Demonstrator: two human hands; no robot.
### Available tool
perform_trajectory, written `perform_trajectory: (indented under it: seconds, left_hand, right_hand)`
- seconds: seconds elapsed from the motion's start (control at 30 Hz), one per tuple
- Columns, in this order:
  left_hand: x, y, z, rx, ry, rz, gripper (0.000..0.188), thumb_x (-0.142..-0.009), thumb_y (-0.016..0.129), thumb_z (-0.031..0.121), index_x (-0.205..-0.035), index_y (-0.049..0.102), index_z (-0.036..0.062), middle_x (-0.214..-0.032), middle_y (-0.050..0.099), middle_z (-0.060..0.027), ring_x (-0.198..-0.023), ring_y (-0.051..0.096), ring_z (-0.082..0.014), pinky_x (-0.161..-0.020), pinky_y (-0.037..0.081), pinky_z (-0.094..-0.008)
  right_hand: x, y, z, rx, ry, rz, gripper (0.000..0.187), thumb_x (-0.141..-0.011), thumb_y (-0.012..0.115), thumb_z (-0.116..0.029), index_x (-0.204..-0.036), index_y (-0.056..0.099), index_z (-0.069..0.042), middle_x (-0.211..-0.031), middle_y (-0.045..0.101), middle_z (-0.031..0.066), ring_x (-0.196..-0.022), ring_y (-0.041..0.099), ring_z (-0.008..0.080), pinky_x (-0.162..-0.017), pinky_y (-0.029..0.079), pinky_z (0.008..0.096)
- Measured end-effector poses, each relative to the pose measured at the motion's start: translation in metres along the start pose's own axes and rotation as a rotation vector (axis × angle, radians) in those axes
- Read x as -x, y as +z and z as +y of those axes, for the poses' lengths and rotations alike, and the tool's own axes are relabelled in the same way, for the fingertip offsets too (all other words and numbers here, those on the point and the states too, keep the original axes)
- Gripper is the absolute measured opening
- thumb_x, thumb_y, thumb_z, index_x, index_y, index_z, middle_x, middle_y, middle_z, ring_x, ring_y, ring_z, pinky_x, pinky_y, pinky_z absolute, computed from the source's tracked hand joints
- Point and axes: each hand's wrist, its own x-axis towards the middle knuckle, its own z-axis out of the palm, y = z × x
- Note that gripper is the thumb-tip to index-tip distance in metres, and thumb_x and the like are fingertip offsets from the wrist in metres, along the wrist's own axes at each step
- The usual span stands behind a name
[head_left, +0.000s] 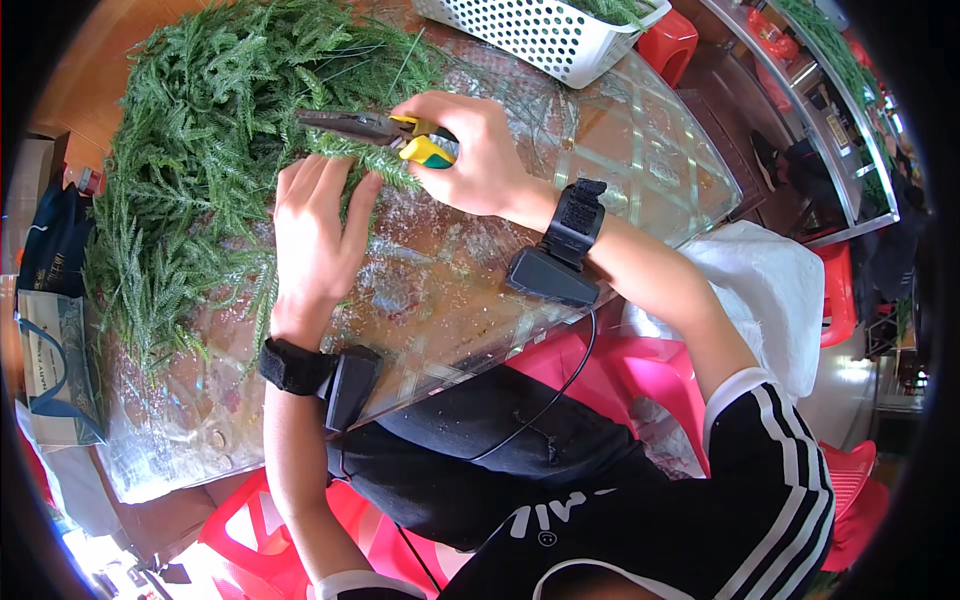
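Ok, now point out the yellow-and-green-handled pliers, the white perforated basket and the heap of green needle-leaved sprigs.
Yellow-and-green-handled pliers (368, 126): head camera view, on the dark metal front part.
White perforated basket (520, 34): head camera view, on its side wall.
Heap of green needle-leaved sprigs (205, 130): head camera view, on its upper middle.

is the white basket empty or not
The white plastic basket isn't empty: green sprigs show inside its right end. How full, cannot tell; the frame cuts it off.
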Motion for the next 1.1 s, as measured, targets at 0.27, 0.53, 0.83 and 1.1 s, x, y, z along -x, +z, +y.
perform_trajectory:
  seconds: [0.27, 0.53, 0.83, 1.1]
  left_hand:
    - [0.0, -0.002, 0.002, 0.01, -0.033, -0.035, 0.017, -0.085, 0.056, 0.013, -0.088, 0.056, -0.0039, -0.076, 0.056, -0.0157, -0.074, 0.052, -0.0329, -0.074, 0.039, -0.0399]
    - [0.004, 0.006, -0.008, -0.03, -0.017, -0.087, 0.016, -0.087, 0.052, 0.009, -0.09, 0.056, -0.0063, -0.072, 0.054, -0.0173, -0.072, 0.05, -0.0348, -0.072, 0.039, -0.0401]
    - [0.006, 0.005, -0.004, 0.02, -0.166, -0.253, 0.015, -0.086, 0.052, 0.005, -0.089, 0.055, -0.0092, -0.068, 0.053, -0.0186, -0.07, 0.049, -0.0347, -0.072, 0.039, -0.0408]
    - [0.005, -0.001, -0.011, -0.148, 0.012, -0.131, 0.01, -0.083, 0.056, 0.005, -0.083, 0.059, -0.0048, -0.066, 0.055, -0.0147, -0.067, 0.051, -0.0314, -0.075, 0.039, -0.0393]
  right_hand:
    - [0.0, 0.0, -0.001, -0.032, 0.014, 0.018, 0.029, -0.062, 0.064, -0.003, -0.091, 0.061, 0.002, -0.079, 0.062, 0.0124, -0.068, 0.061, 0.0216, -0.063, 0.047, 0.0294]
    - [0.003, 0.006, -0.011, -0.038, 0.229, -0.194, 0.027, -0.062, 0.063, -0.006, -0.088, 0.059, 0.001, -0.071, 0.058, 0.0118, -0.062, 0.056, 0.0225, -0.059, 0.044, 0.031]
    - [0.005, 0.004, -0.013, -0.103, 0.251, -0.238, 0.025, -0.063, 0.063, -0.007, -0.086, 0.058, 0.001, -0.07, 0.057, 0.0137, -0.064, 0.057, 0.0272, -0.059, 0.044, 0.0342]
    - [0.0, -0.001, -0.004, 0.141, -0.006, -0.169, 0.031, -0.063, 0.064, -0.007, -0.093, 0.057, -0.001, -0.081, 0.059, 0.0124, -0.076, 0.059, 0.0321, -0.067, 0.048, 0.0394]
